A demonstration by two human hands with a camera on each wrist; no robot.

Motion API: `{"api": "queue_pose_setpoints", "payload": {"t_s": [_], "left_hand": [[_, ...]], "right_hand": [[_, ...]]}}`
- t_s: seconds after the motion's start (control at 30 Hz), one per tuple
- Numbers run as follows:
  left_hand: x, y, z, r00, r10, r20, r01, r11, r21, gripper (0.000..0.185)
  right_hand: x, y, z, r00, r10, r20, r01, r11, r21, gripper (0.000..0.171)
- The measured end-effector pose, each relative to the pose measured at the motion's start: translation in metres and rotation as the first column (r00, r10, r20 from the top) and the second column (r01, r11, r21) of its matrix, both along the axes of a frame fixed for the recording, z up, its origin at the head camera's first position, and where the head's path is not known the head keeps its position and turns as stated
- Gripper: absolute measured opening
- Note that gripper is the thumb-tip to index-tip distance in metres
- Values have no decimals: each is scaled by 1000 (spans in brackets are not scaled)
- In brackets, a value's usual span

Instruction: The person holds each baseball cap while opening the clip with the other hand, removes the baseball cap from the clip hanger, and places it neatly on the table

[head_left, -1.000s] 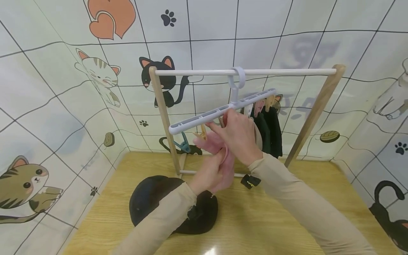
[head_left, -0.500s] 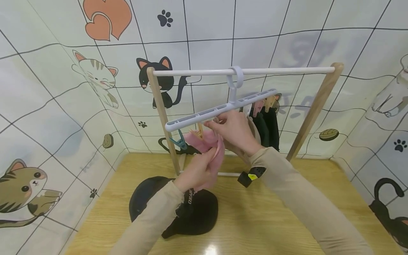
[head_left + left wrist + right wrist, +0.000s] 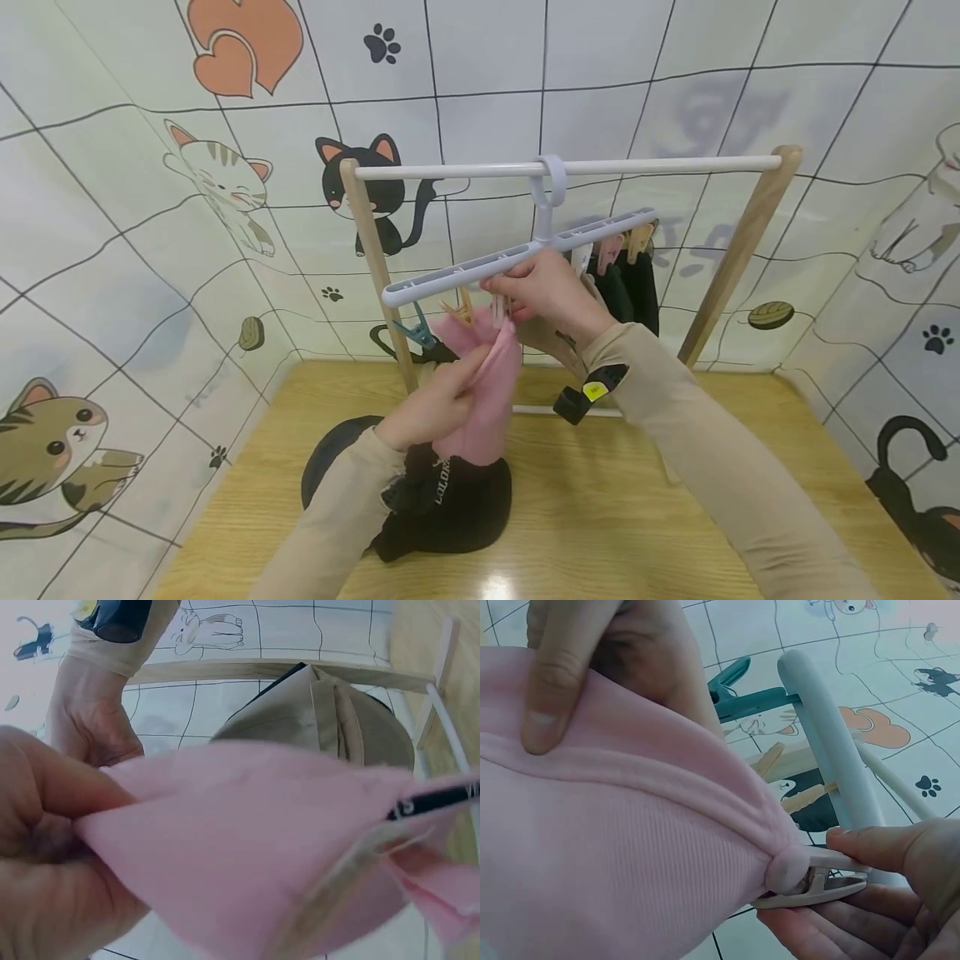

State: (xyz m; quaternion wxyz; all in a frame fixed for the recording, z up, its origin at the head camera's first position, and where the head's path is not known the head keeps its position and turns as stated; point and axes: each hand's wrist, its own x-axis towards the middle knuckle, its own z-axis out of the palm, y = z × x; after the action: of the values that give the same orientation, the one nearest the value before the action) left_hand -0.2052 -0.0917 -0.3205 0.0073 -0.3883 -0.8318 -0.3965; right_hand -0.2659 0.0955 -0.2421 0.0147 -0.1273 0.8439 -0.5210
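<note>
The left hand pinches the pink cloth by its upper edge, just under the hanger. The right hand pinches a pale peg clamped on the cloth's hem. A black cap lies on the table below.

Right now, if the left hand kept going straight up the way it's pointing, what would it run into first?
Probably the clothespins hanging under the white hanger bar. The left hand pinches the pink cloth and points up toward them; the right hand pinches one peg on the cloth's edge. Depth is unclear.
</note>
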Motion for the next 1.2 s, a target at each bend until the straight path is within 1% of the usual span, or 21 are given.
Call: {"api": "queue_pose_setpoints", "payload": {"t_s": [0.07,0.13,0.2,0.3,0.37,0.43,0.5,0.6,0.7,0.83,0.93,1.0,1.07,1.13,1.2], "left_hand": [[0,-2,0,997,-20,76,19,1000,11,60],[0,-3,-2,988,-53,146,48,998,39,64],[0,-4,-6,978,-76,197,64,996,67,65],[1,-4,-13,959,-100,264,71,990,118,66],[3,-6,-19,948,-106,300,67,988,136,65],[4,-7,-23,941,-125,314,77,984,162,67],[7,-9,-26,935,-128,331,73,982,174,68],[10,-15,-27,939,-92,331,33,983,178,67],[12,-22,-26,937,-32,347,-34,983,181,63],[10,-34,-27,932,-22,362,-64,973,223,60],[9,-42,-31,921,-27,388,-79,964,255,60],[9,-47,-35,912,-20,409,-103,955,277,61],[10,-52,-39,900,-16,436,-132,943,307,63],[11,-57,-44,890,-22,456,-156,924,349,64],[12,-63,-50,882,-12,471,-188,908,375,64]], "right_hand": [[-1,0,0,1000,10,12,-10,1000,-18,20],[-2,0,1,1000,18,21,-17,999,-33,20],[-3,1,1,999,27,22,-27,999,-39,20],[-4,2,1,999,41,10,-40,998,-39,20],[-4,2,1,999,50,3,-49,998,-36,20],[-5,2,1,999,45,4,-45,999,-31,19],[-5,2,0,999,36,3,-36,999,-20,20],[-4,1,1,1000,18,2,-18,1000,1,21],[-3,2,1,1000,15,3,-15,1000,15,22],[-2,2,2,1000,6,7,-6,999,48,25],[-1,3,3,1000,1,2,-1,997,83,27],[-1,2,3,1000,3,-2,-2,995,101,27],[0,2,3,1000,5,-11,-4,994,111,27],[2,1,3,1000,7,-20,-4,994,111,27],[3,1,3,999,14,-34,-10,994,111,27]]}}
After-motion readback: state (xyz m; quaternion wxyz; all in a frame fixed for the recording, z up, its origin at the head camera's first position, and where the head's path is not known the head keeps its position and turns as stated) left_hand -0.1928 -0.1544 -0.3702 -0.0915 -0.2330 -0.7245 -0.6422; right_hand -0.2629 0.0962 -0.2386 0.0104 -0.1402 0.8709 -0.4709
